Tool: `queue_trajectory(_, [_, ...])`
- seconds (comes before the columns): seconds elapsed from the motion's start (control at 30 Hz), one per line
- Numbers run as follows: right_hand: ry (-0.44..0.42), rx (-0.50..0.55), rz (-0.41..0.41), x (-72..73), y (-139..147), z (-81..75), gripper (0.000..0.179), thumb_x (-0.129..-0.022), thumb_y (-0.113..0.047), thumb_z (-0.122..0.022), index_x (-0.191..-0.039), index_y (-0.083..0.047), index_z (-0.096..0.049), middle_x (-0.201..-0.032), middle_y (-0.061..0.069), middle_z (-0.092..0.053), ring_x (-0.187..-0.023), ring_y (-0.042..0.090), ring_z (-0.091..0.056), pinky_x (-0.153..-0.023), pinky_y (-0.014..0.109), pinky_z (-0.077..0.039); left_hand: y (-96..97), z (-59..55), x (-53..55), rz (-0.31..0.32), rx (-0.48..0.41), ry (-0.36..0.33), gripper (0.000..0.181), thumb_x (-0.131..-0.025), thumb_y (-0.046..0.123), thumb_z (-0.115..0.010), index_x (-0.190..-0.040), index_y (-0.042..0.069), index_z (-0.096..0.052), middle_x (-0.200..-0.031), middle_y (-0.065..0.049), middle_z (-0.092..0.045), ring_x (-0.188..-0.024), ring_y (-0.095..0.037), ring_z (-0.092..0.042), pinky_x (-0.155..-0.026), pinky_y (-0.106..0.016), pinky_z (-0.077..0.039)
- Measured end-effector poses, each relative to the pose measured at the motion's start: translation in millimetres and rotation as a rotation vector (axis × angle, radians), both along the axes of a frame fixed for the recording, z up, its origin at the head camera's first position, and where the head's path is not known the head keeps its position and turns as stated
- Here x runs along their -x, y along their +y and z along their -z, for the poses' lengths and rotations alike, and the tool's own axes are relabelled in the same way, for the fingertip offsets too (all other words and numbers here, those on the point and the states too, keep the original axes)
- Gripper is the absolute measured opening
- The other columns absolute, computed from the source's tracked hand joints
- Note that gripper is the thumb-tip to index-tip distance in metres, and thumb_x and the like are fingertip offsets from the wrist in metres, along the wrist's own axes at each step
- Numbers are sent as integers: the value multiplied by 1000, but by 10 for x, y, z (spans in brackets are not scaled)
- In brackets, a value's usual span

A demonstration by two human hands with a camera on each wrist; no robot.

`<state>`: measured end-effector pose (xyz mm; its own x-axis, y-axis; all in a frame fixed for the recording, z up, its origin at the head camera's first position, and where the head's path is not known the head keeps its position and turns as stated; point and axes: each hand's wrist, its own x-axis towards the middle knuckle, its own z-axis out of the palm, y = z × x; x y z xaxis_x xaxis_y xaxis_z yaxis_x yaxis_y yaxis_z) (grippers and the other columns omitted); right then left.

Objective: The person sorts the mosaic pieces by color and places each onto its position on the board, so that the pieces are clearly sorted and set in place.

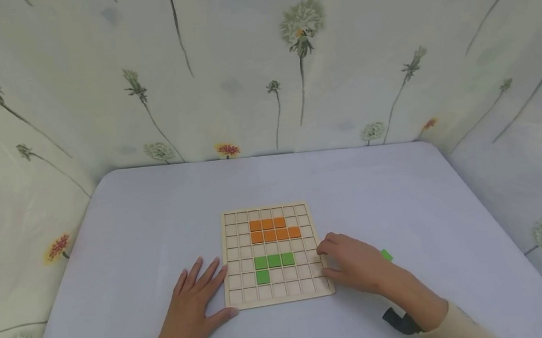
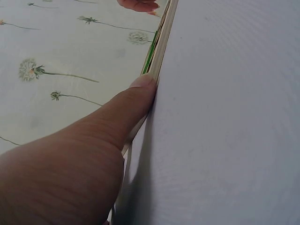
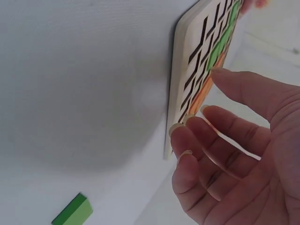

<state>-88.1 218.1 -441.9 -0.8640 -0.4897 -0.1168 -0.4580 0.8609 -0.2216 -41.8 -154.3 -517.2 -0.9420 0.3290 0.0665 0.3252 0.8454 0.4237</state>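
A square wooden grid board (image 1: pixel 244 294) lies on the table. Orange square tiles (image 1: pixel 269 236) fill two short rows of its upper cells, and green square tiles (image 1: pixel 274 260) sit lower down, three in a row with one below. My left hand (image 1: pixel 193 306) is spread flat at the board's left side, its thumb (image 2: pixel 140 89) against the edge by the near corner. Over the right edge hovers my right hand (image 1: pixel 352 262), fingers loosely bent, thumb and fingertips apart with nothing between them. A loose green tile (image 3: pixel 73 211) lies on the table beyond the right hand, partly hidden by it in the head view.
The white table (image 1: pixel 165 202) extends around the board on all sides. Flower-patterned cloth (image 1: pixel 239 56) hangs behind it and along both sides. A black strap (image 1: pixel 400 322) shows at the right wrist, near the beige sleeve (image 1: pixel 458 328).
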Motion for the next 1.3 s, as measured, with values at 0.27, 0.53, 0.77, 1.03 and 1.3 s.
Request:
queue_trajectory(0.27, [8,-27,73,-12,150,-35,39,-88,-25,-85,-121,-12,-70,-117,-1,-67,-109,18,-66,-92,38,-59,1,-16,-7,-3,-5,-10,91,-81,62,-81,-158,24,-50,-168,4,-36,-160,-30,-16,-128,-57,-8])
queue_trajectory(0.53, [37,-35,96,-26,325,-91,39,-88,-24,-84,-121,-7,-71,-116,2,-68,-108,22,-67,-91,41,-60,-9,2,-4,0,-6,-7,91,-82,63,-80,-159,25,-49,-168,5,-35,-160,-29,-15,-127,-57,-9])
queue_trajectory(0.77, [38,-63,133,-30,456,-115,43,-87,-25,-86,-121,-5,-72,-112,4,-68,-103,23,-68,-88,43,-60,-3,-19,-8,0,-5,-7,91,-82,62,-81,-159,25,-49,-168,5,-35,-160,-30,-16,-127,-57,-10])
queue_trajectory(1.03, [7,-86,195,-68,587,-122,44,-86,-23,-87,-122,-2,-71,-112,6,-69,-102,24,-68,-89,44,-60,-4,5,-2,6,-12,4,91,-82,64,-80,-158,25,-50,-167,6,-36,-159,-30,-17,-127,-57,-10])
queue_trajectory(1.3, [-24,-103,215,-125,709,-105,38,-87,-19,-84,-120,-3,-72,-111,5,-69,-97,21,-68,-85,43,-61,-4,1,-1,6,-3,-8,91,-82,64,-80,-158,25,-49,-168,4,-36,-160,-30,-15,-127,-57,-9])
